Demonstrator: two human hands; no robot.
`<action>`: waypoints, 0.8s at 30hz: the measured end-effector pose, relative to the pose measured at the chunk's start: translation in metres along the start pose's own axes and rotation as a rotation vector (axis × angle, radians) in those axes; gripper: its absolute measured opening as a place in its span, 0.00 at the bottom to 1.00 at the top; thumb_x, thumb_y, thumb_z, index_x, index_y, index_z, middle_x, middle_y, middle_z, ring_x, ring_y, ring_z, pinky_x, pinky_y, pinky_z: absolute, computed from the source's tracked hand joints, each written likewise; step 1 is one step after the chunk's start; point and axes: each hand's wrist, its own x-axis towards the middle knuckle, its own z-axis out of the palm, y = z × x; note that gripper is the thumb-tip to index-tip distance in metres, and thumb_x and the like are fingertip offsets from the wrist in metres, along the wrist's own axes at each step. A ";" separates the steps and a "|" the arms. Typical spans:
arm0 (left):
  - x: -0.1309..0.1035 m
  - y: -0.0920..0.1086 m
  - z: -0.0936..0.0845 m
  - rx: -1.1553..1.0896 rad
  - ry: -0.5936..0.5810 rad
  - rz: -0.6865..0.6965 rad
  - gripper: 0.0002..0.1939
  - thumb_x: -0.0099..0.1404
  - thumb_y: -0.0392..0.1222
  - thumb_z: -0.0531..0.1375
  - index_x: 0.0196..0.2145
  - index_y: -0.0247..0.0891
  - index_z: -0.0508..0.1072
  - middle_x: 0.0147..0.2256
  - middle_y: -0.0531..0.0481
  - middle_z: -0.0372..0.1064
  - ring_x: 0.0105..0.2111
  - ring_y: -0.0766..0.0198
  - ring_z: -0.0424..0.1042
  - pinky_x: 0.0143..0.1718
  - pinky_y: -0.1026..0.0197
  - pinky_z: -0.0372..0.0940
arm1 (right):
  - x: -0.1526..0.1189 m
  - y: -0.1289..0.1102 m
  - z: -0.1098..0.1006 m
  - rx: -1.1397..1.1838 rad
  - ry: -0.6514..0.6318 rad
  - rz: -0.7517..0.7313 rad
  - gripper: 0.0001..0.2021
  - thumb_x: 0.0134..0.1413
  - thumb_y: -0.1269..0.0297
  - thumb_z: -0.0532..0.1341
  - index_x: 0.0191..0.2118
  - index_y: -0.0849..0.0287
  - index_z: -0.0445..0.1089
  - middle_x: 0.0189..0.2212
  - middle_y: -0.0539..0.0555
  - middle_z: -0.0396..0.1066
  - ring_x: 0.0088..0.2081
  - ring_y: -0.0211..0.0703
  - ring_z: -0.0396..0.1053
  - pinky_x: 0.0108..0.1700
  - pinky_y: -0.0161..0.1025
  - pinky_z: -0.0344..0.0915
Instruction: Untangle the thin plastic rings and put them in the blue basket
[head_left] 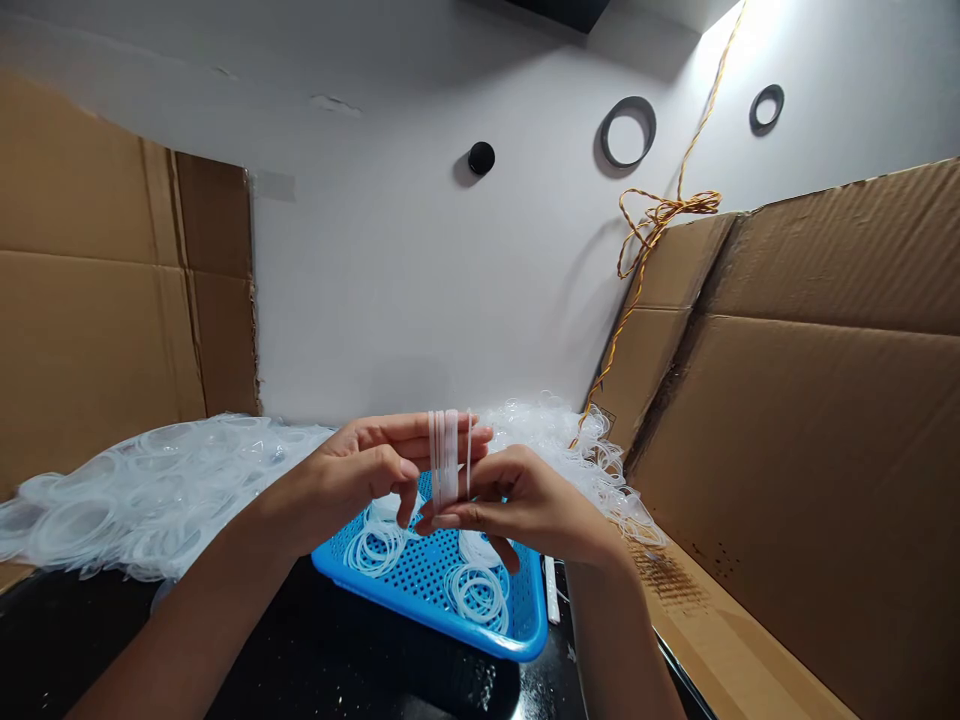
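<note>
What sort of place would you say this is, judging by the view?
Probably a small workshop or packing bench: tall brown cardboard panels flank it, large heaps of translucent ring-shaped bands lie at both sides, and a blue perforated plastic basket holds sorted bundles of them.

Bright glare upper right, soft shadows

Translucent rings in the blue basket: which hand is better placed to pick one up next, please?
Probably the right hand: it seems nearer the basket's right-side rings and only touches the lower end of the bundle, which is looped around fingers of the left hand.
</note>
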 end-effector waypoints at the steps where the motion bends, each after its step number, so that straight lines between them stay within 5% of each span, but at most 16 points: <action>1: 0.000 0.000 0.001 -0.028 0.003 -0.005 0.21 0.55 0.31 0.56 0.47 0.41 0.74 0.48 0.47 0.71 0.34 0.63 0.73 0.24 0.70 0.64 | 0.001 0.001 0.000 -0.019 -0.007 -0.004 0.12 0.52 0.60 0.62 0.39 0.62 0.75 0.35 0.58 0.75 0.18 0.27 0.64 0.13 0.23 0.59; 5: 0.001 -0.001 0.007 -0.146 0.027 -0.043 0.16 0.61 0.34 0.56 0.45 0.38 0.74 0.43 0.45 0.75 0.45 0.58 0.71 0.42 0.64 0.66 | 0.004 0.004 0.001 -0.064 0.019 -0.016 0.12 0.53 0.59 0.61 0.40 0.59 0.74 0.35 0.55 0.73 0.23 0.31 0.67 0.14 0.24 0.61; 11: 0.005 -0.003 0.008 -0.215 0.000 -0.109 0.15 0.60 0.38 0.60 0.46 0.39 0.74 0.40 0.42 0.76 0.29 0.68 0.74 0.18 0.75 0.60 | 0.003 0.009 -0.003 -0.155 0.038 0.020 0.12 0.55 0.59 0.60 0.40 0.61 0.73 0.28 0.52 0.71 0.20 0.29 0.66 0.16 0.26 0.61; 17: 0.005 -0.005 0.012 -0.005 -0.077 -0.052 0.17 0.61 0.39 0.60 0.49 0.40 0.72 0.44 0.40 0.74 0.37 0.62 0.74 0.18 0.74 0.61 | 0.004 0.008 -0.012 -0.157 0.100 0.054 0.10 0.55 0.63 0.60 0.41 0.61 0.72 0.24 0.48 0.65 0.18 0.27 0.65 0.16 0.24 0.59; 21: 0.004 -0.007 0.013 0.061 -0.178 -0.087 0.16 0.63 0.41 0.58 0.49 0.39 0.71 0.41 0.39 0.75 0.38 0.60 0.74 0.19 0.73 0.62 | -0.002 0.004 -0.022 -0.012 -0.080 0.007 0.32 0.50 0.69 0.63 0.60 0.56 0.54 0.32 0.52 0.69 0.21 0.29 0.68 0.19 0.25 0.65; 24: 0.004 -0.007 0.014 0.035 -0.190 -0.117 0.16 0.62 0.42 0.59 0.48 0.38 0.72 0.39 0.40 0.76 0.39 0.58 0.75 0.21 0.72 0.64 | -0.005 0.009 -0.032 0.129 -0.233 -0.069 0.44 0.46 0.73 0.65 0.64 0.50 0.41 0.46 0.59 0.66 0.24 0.29 0.69 0.21 0.26 0.68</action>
